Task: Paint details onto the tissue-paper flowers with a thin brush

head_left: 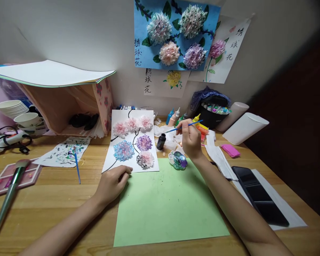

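Observation:
My right hand point(190, 139) grips a thin blue paintbrush point(185, 125) near its middle. The brush tip is at the mouth of a small dark bottle point(161, 141), which stands tilted on the table. Below that hand lies a flower-shaped paint palette point(177, 160) with green and purple smears. My left hand point(115, 182), loosely curled, rests at the lower edge of a white sheet point(126, 145). On the sheet are raised pink, blue and purple flowers with black painted stems. The lowest right flower point(145, 160) is pink, partly black.
A green mat point(170, 206) lies in front of me. On the left are a paint-stained tissue point(61, 153), another blue brush point(76, 167) and a large brush point(12, 195). Paint bottles point(173, 117) stand behind. A black case point(260, 195) lies right. Flower pictures point(176, 33) hang on the wall.

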A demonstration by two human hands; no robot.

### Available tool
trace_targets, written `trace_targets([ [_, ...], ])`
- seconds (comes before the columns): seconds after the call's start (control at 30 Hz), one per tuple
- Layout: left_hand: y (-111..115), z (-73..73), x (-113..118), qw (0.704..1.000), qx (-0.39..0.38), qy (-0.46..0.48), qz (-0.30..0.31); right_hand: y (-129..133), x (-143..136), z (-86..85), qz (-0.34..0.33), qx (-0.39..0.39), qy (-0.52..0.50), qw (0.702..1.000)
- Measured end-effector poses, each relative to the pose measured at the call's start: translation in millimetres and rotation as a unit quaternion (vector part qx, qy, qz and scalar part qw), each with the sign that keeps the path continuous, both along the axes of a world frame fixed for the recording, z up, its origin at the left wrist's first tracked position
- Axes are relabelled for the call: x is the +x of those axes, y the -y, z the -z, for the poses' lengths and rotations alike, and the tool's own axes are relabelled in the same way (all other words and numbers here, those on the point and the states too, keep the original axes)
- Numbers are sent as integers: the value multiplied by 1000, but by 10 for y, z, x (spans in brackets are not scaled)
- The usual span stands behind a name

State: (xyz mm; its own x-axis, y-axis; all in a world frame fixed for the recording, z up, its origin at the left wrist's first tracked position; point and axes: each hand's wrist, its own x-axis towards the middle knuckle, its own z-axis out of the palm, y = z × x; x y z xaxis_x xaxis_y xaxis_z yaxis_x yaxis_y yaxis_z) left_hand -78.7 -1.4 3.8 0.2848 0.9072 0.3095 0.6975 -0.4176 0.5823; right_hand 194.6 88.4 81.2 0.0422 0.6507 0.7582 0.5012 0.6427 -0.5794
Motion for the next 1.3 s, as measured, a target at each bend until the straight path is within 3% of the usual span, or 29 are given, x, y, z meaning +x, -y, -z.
trace_targets([
  [0.1, 2, -6, 9, 1000, 7, -1, 3, 72, -25, -49, -6, 30, -76, 997],
  [0.2, 0, -7, 20, 1000, 9, 5, 4, 177, -104, -39, -41, 13, -103, 994],
  [0.3, 0, -14, 30, 1000, 3, 7, 4, 282, -229, 81, -103, -13, -61, 993],
  [0.43, 13, -36, 36, 1000, -2, -2, 2, 377, -379, 291, -142, 20, 27, 989],
  [0.83, 12, -28, 42, 1000, 0, 0, 0, 402, -482, 467, -132, 49, 94, 985],
  [1.3, 16, -23, 39, 1000, -3, 0, 4, 395, -478, 464, -121, 52, 111, 985],
])
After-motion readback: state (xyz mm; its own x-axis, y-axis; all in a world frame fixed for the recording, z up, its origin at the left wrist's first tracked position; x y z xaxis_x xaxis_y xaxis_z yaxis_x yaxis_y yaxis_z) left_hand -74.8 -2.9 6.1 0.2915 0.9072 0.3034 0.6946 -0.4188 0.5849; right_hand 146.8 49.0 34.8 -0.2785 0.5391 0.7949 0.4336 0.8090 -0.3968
